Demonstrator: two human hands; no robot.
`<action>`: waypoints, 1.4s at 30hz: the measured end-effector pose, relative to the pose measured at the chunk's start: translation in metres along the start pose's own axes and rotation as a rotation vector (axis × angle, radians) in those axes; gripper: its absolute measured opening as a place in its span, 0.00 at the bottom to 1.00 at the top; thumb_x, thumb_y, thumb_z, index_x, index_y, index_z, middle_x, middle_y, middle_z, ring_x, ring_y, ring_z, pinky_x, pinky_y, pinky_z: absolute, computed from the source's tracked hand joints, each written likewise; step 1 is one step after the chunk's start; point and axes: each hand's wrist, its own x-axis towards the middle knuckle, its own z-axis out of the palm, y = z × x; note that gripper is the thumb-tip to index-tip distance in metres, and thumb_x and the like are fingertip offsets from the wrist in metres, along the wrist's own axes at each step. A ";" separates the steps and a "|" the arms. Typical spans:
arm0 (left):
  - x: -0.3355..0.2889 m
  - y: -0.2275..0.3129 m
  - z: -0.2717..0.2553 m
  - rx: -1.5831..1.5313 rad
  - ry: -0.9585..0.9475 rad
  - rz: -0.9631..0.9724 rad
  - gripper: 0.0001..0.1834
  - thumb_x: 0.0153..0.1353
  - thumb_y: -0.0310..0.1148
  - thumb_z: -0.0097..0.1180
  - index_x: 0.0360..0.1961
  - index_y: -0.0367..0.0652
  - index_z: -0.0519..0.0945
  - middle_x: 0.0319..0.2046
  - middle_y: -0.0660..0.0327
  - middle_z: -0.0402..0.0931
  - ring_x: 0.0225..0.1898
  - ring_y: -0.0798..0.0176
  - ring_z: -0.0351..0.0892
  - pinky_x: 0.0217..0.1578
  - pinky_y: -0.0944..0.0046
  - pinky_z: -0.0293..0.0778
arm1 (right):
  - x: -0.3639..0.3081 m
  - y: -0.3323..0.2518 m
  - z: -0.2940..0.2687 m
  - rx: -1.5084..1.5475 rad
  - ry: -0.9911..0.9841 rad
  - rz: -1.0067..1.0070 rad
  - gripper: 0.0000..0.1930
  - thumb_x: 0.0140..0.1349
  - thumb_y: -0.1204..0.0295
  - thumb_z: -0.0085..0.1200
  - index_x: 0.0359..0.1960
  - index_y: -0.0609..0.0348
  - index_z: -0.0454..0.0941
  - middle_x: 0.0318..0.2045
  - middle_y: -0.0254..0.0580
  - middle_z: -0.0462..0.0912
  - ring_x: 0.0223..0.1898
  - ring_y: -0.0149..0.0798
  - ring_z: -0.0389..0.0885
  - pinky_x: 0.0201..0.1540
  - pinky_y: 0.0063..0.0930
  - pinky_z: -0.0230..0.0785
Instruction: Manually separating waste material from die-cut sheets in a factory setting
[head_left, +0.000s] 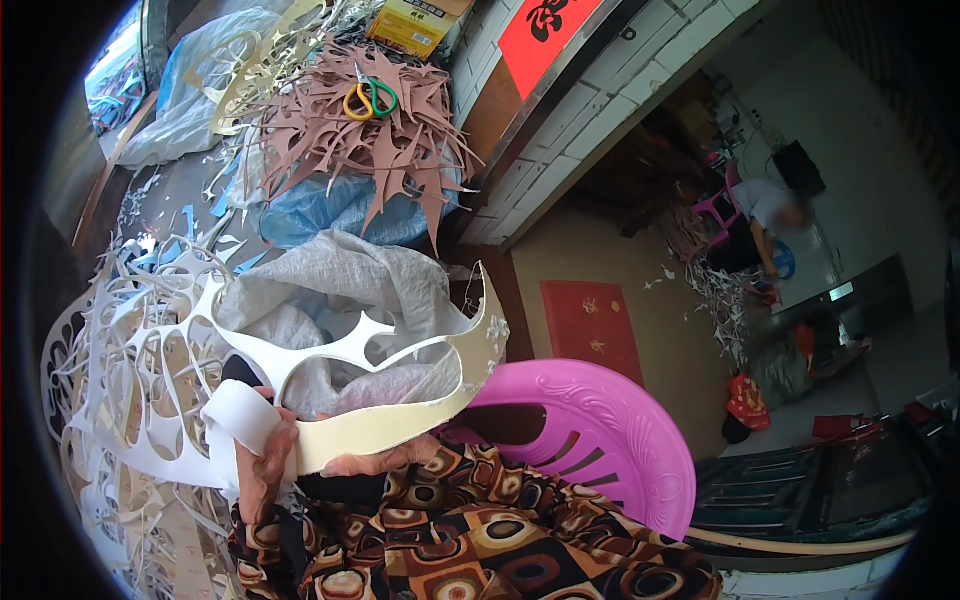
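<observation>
Hands on foam cutout [380, 400].
L hand [262, 462] clenched on rolled end; R hand [385, 462] gripping strip edge; grey sack [340, 285] just behind.

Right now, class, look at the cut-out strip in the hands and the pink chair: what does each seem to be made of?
Cut-out strip: probably foam sheet, matte cream face, white cut edges; it curves without creasing.
Pink chair: moulded plastic, glossy, with embossed pattern and slots.
Left hand grips the strip.
</observation>
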 end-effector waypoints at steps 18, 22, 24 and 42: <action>0.000 -0.013 0.003 0.500 -0.047 0.183 0.07 0.43 0.20 0.48 0.26 0.39 0.74 0.22 0.54 0.71 0.25 0.49 0.70 0.28 0.56 0.65 | -0.002 -0.014 0.012 -1.114 0.410 -0.612 0.27 0.56 0.57 0.51 0.55 0.51 0.63 0.49 0.37 0.71 0.46 0.31 0.72 0.47 0.24 0.66; -0.001 -0.013 0.007 0.469 -0.002 0.188 0.07 0.43 0.19 0.46 0.25 0.39 0.74 0.22 0.54 0.71 0.25 0.49 0.70 0.28 0.56 0.65 | 0.000 -0.016 0.014 -1.543 0.578 -0.673 0.26 0.56 0.57 0.50 0.55 0.51 0.63 0.49 0.36 0.71 0.46 0.30 0.72 0.47 0.23 0.66; -0.002 -0.013 0.005 0.437 -0.013 0.166 0.06 0.44 0.20 0.47 0.25 0.39 0.74 0.22 0.54 0.71 0.25 0.49 0.70 0.29 0.57 0.65 | 0.001 -0.014 0.014 -1.694 0.649 -0.686 0.26 0.56 0.57 0.50 0.56 0.51 0.63 0.49 0.36 0.71 0.46 0.30 0.73 0.46 0.23 0.67; -0.005 -0.018 -0.014 0.191 -0.089 -0.113 0.10 0.48 0.27 0.55 0.33 0.39 0.72 0.28 0.60 0.71 0.30 0.61 0.71 0.34 0.63 0.67 | -0.003 -0.005 0.008 -1.995 0.875 -0.607 0.26 0.57 0.58 0.50 0.56 0.50 0.63 0.48 0.34 0.71 0.44 0.28 0.73 0.44 0.21 0.68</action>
